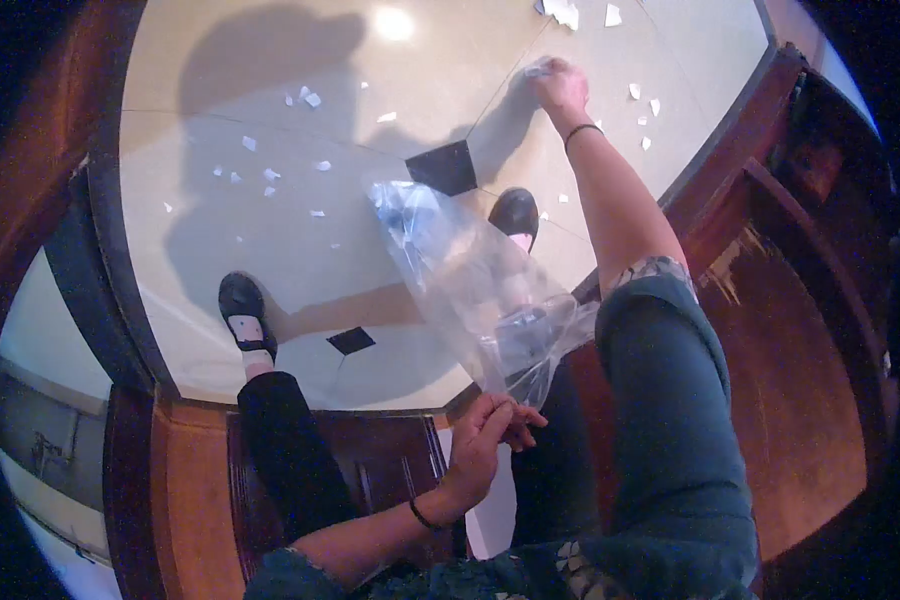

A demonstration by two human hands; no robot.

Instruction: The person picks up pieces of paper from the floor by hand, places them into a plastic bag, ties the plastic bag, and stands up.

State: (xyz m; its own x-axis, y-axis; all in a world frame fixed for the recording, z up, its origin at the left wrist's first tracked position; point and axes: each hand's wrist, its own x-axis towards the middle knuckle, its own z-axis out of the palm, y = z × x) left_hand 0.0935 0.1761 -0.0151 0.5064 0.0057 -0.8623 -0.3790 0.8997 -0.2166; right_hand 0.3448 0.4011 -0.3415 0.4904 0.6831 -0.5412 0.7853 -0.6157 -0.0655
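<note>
My left hand point(482, 445) is closed on the gathered edge of a clear plastic bag point(480, 270). The bag hangs forward over the floor and partly covers my right shoe. My right hand point(562, 88) reaches low over the tiles with its fingers pinched together. A small pale scrap point(538, 70) shows at those fingertips, somewhat blurred. White torn scraps lie scattered on the floor: a cluster point(560, 12) beyond my right hand, a few pieces to its right point(655, 106), and several more at the left point(271, 175).
The floor point(400, 120) has pale tiles with dark diamond insets point(445, 167). My shoes point(242, 296) stand apart on it. Dark wooden furniture point(780, 380) borders the right side, with a wooden frame at the left. My shadow falls across the tiles.
</note>
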